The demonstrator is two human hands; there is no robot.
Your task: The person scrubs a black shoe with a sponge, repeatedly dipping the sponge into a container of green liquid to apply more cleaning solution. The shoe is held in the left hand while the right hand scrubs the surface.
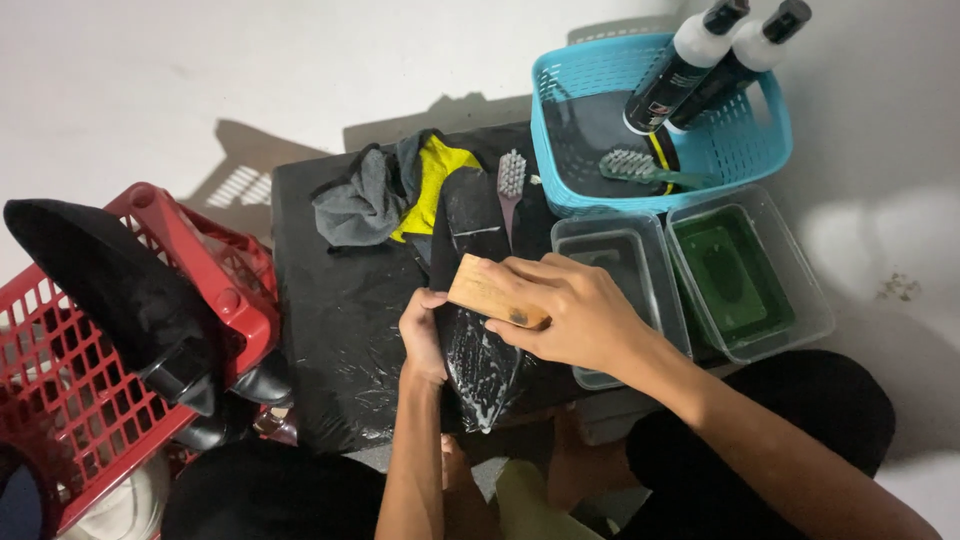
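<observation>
wet shoe under the brush

the shoe, black and foamy, lies sole-up on the worktop between the hands. it looks stiff, light and likely slippery with suds, so the dry edge at mid-length seems the safest place to hold. the left hand is clamped on its left edge. the right hand is closed around a wooden brush pressed on the sole. beyond the right hand sit two clear tubs.
</observation>
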